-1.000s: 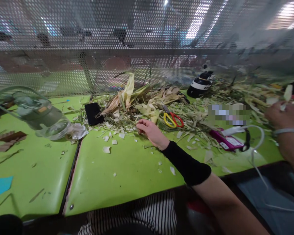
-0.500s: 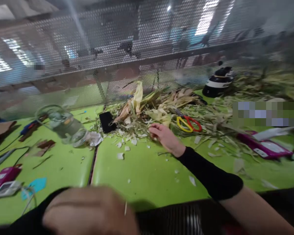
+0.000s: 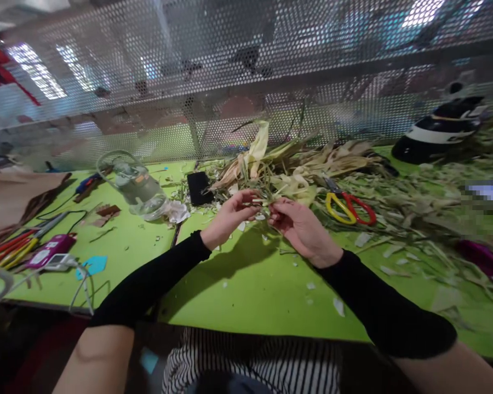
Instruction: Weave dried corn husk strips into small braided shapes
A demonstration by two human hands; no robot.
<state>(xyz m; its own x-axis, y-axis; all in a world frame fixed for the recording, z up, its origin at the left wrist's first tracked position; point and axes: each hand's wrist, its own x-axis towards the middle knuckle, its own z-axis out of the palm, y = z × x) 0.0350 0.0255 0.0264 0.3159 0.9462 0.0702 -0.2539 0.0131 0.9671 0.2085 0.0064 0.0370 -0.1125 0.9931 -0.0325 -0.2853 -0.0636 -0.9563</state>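
My left hand (image 3: 233, 214) is over the green table with its fingers curled toward a thin pale stem (image 3: 259, 202). Close on its right, my right hand (image 3: 299, 225) has thumb and fingers pinched together at the other end of that stem. Just behind both hands lies a heap of dried and pale green husks (image 3: 258, 150) with small scraps around it. Scissors with one yellow and one red handle (image 3: 351, 208) rest on the scraps to the right of my right hand. A black phone (image 3: 199, 188) lies left of the heap.
A clear jug (image 3: 137, 186) with crumpled paper (image 3: 176, 212) beside it stands at the left. Further left are pliers (image 3: 14, 247), a purple device (image 3: 51, 250), cables and brown sheets (image 3: 18, 202). A black and white appliance (image 3: 437, 131) is at the back right, before a perforated metal screen (image 3: 148, 98).
My left hand has gone from the lower left, near the camera, to beside my right hand at the husks. The view has shifted left.
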